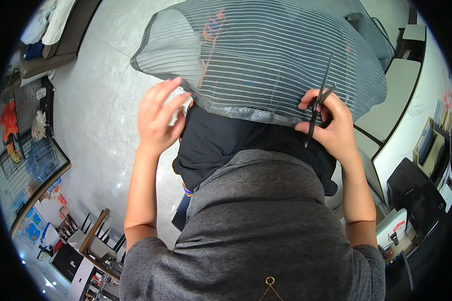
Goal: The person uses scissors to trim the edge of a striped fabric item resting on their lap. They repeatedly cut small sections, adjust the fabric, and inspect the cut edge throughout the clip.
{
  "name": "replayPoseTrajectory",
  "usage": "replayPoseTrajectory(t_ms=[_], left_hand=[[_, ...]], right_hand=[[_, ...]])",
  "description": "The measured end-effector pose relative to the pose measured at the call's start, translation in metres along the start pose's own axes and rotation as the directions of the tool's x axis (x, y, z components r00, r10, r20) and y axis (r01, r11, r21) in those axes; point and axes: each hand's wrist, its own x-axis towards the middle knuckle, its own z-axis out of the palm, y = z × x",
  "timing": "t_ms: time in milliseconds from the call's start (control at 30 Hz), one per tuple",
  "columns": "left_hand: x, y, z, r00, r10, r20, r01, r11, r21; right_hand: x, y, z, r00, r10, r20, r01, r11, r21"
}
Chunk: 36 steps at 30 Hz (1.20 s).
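A sheer grey-striped mesh fabric [248,56] is spread before me. Its shiny, speckled border [245,113] lies across my lap, over black cloth [226,131]. My right hand [333,124] grips a pair of dark scissors [326,79] above the mesh at the right. Their long tip points away from me, and part of them is hidden by my fingers. At the fabric's left edge is my left hand [156,116], slightly blurred, fingers apart and nothing visible in it. Whether its fingertips touch the mesh is hard to tell.
Pale floor tiles [94,113] extend to the left, towards a wire pen [22,131] and a brown sofa [64,49]. At the right stand a pale bench seat [390,98] and a black printer-like box [414,195]. A wooden-topped chair [98,233] is at lower left.
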Motion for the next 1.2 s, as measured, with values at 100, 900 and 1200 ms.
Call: replayPoseTrajectory(t_ms=[100,900,1200], left_hand=[[0.006,-0.002,0.029,0.985,0.14,-0.096,-0.137,0.99,0.044],[0.134,-0.031,-0.002,0.721,-0.034,0.692,0.69,0.123,-0.713],[0.185,-0.042,-0.015,0.772,-0.042,0.634,0.556,0.527,-0.643]], right_hand=[[-0.001,0.003,0.003,0.978,-0.209,0.014,0.208,0.963,-0.169],[0.074,0.01,-0.067,0.997,0.027,0.078,-0.052,0.942,0.331],[0.071,-0.034,-0.096,0.807,-0.146,0.572,-0.116,0.911,0.397]])
